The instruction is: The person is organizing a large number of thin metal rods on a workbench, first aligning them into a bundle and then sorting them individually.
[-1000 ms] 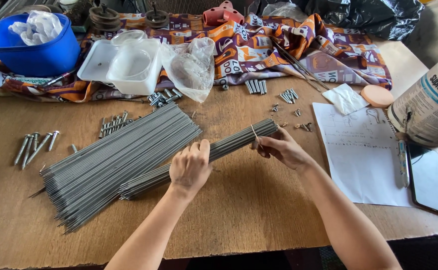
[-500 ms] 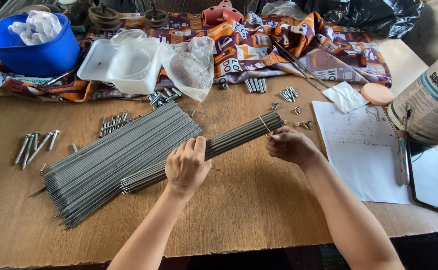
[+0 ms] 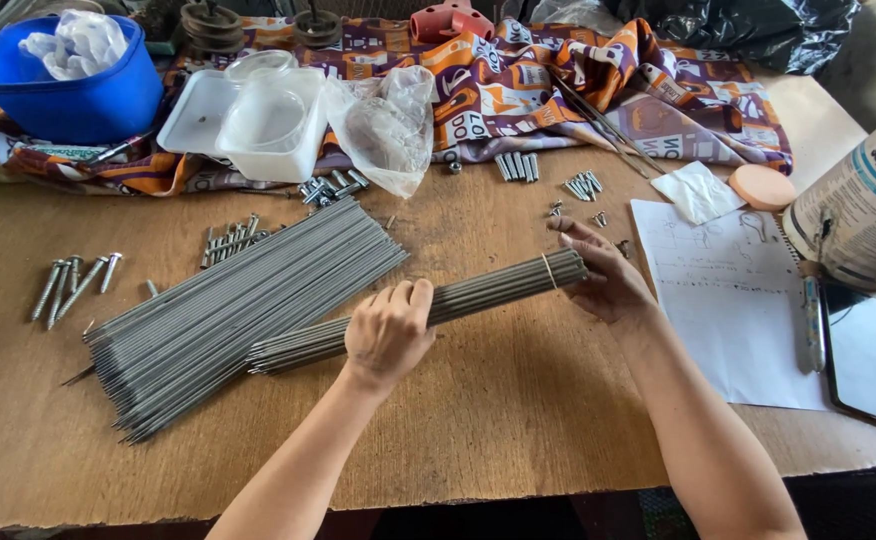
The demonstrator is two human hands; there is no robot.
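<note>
Both hands' grip around rod bundle (image 3: 458, 300)

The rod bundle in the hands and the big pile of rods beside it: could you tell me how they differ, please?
The rod bundle is small and tight, with a band near its right end; the pile of rods is far larger, loose and fanned out.

The bundle is gripped by the left hand and right hand; the pile lies untouched on the table.

Both are thin grey metal rods of similar length, angled the same way.
</note>
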